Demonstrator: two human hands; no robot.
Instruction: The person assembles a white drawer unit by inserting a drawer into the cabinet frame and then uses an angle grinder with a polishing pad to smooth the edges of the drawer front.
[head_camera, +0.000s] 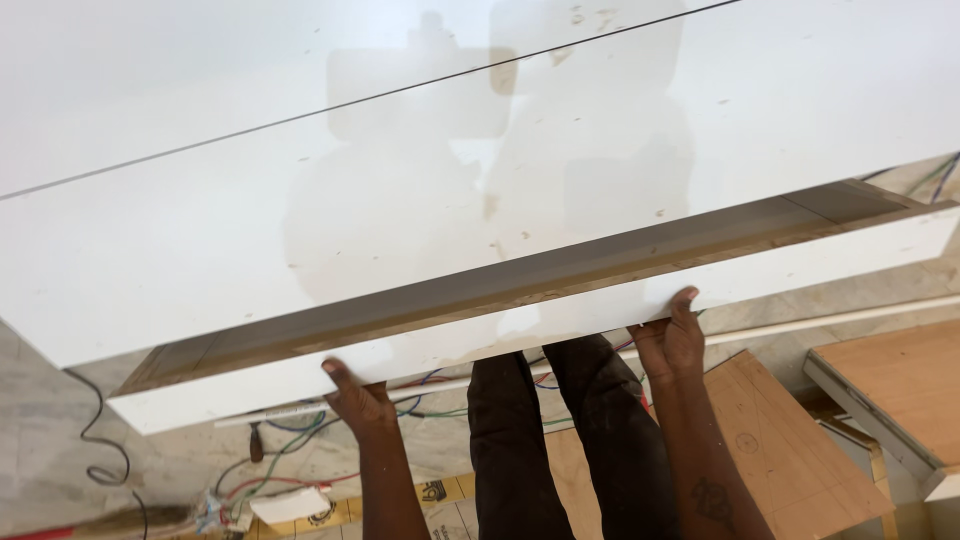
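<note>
Both hands, left (358, 400) and right (672, 335), grip the white drawer front (560, 315) from below.

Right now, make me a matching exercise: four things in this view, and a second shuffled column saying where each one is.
1. left hand
2. right hand
3. black cable
4. plywood sheet

A. on the floor, far left
B. under the white panel's edge, right
C. on the floor by the right forearm
D. under the white panel's edge, left

Pairs: 1-D, 2-B, 3-A, 4-C
</note>
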